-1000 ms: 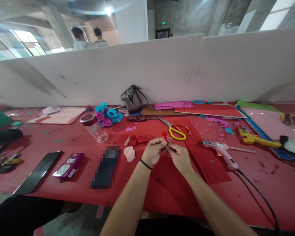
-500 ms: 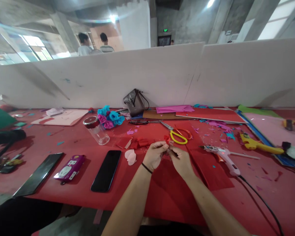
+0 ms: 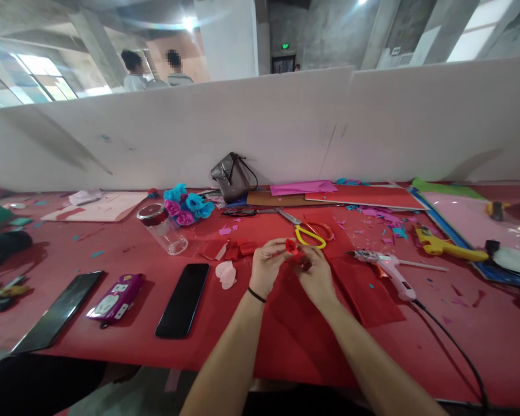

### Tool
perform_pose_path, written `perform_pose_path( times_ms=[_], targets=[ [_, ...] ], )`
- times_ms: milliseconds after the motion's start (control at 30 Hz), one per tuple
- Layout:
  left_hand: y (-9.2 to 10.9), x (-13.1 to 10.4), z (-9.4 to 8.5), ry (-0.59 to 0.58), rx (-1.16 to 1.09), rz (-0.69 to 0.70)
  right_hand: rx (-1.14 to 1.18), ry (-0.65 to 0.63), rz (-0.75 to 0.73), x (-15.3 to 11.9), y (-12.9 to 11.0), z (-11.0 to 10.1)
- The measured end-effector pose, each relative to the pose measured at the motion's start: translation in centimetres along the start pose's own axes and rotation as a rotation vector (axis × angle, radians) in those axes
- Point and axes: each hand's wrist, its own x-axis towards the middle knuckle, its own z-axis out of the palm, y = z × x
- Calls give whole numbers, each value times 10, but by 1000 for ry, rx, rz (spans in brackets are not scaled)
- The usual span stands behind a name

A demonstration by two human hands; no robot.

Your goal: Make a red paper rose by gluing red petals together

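Observation:
My left hand (image 3: pixel 268 267) and my right hand (image 3: pixel 315 276) meet above the red table, both closed on a small red paper flower (image 3: pixel 291 247) between their fingertips. Just behind them lie scissors with yellow handles (image 3: pixel 310 237). Red paper pieces (image 3: pixel 239 249) and pale pink petals (image 3: pixel 226 274) are to the left of my left hand. To the right of my right hand, red sheets (image 3: pixel 368 294) lie flat, with a pink glue gun (image 3: pixel 394 274) beyond them.
A black phone (image 3: pixel 182 300), purple case (image 3: pixel 116 299), glass jar (image 3: pixel 164 231) and blue and pink paper flowers (image 3: pixel 187 207) stand or lie leftward. A dark bag (image 3: pixel 231 178) leans on the white partition (image 3: pixel 164 133). A yellow glue gun (image 3: pixel 450 247) lies right.
My hands have parted slightly, and the red flower now shows more fully between the fingertips. The whole view has shifted a little.

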Motion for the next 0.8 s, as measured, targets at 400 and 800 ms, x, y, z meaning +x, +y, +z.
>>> perform_pose_path(
  times_ms=[400, 800],
  targets=[
    [0, 1, 5, 126, 37, -36, 174, 164, -106, -5, -20, -11],
    [4, -3, 10, 16, 170, -137, 218, 124, -41, 1, -19, -13]
  ],
)
